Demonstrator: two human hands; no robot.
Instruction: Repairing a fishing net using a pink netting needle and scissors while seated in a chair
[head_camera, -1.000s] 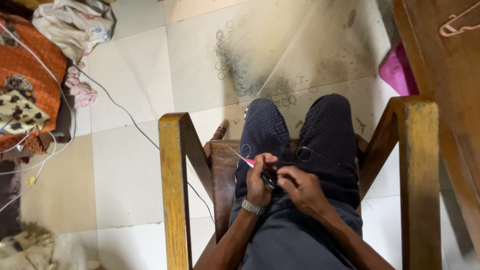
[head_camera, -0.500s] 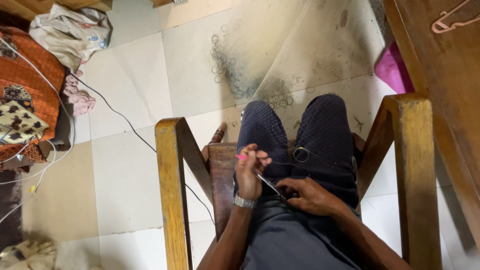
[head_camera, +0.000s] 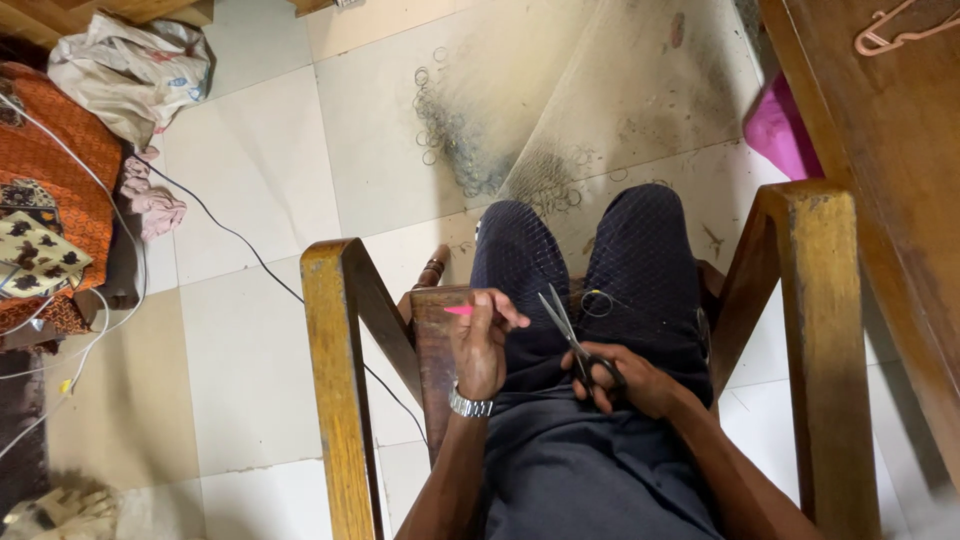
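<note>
I sit in a wooden armchair (head_camera: 335, 370) with my knees in dark trousers under a sheer net (head_camera: 600, 140) that stretches from my lap to the floor. My left hand (head_camera: 483, 345), with a metal watch on the wrist, pinches a small pink needle-like tool (head_camera: 459, 310) by my left knee. My right hand (head_camera: 628, 382) grips black-handled scissors (head_camera: 570, 335) with the blades open and pointing up over my lap. A small ring (head_camera: 597, 302) lies on my right thigh.
The right armrest (head_camera: 825, 330) stands close to a wooden table (head_camera: 880, 150) with a pink hanger (head_camera: 890, 30). A pink bag (head_camera: 780, 130) sits on the tile floor. Cables (head_camera: 230, 235), cloths and an orange mat (head_camera: 50, 190) lie at the left.
My left hand lifted off the scissors and moved left with the pink tool. My right hand now holds the scissors upright with blades open.
</note>
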